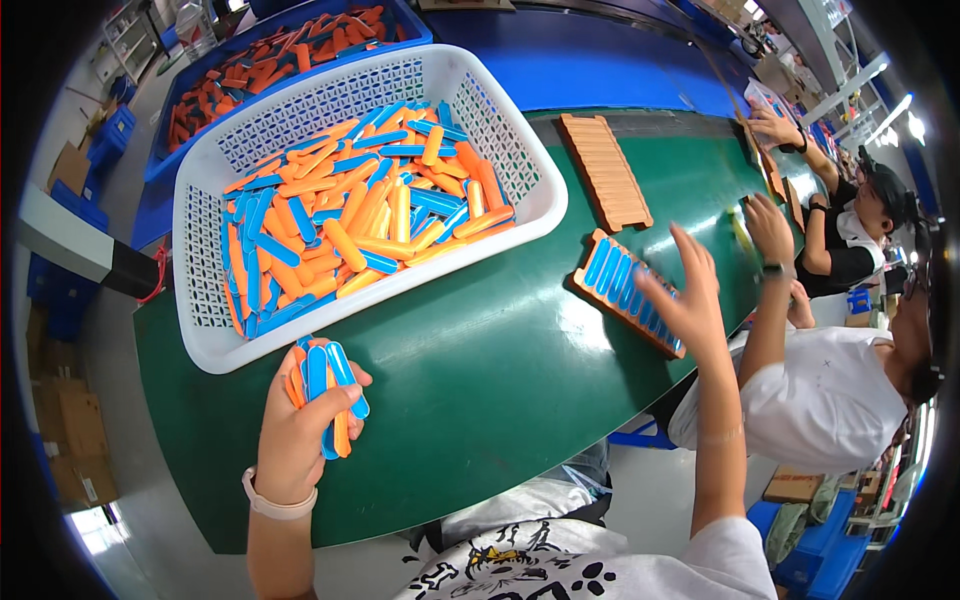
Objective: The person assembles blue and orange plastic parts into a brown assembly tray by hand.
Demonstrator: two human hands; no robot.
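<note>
At lower left, my left hand (300,425) clutches blue-and-orange sticks (325,385); right of centre, my right hand (685,295) hovers spread-fingered over the orange tray (625,290).

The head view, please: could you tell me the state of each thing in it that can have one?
White basket: heaped with loose orange and blue pieces.
Near tray: slots filled with blue pieces.
Far tray: flat on the belt, all orange.
Blue crate: holds orange pieces.
Left hand: closed on a bundle of pieces.
Right hand: open, fingers spread over the near tray.
</note>
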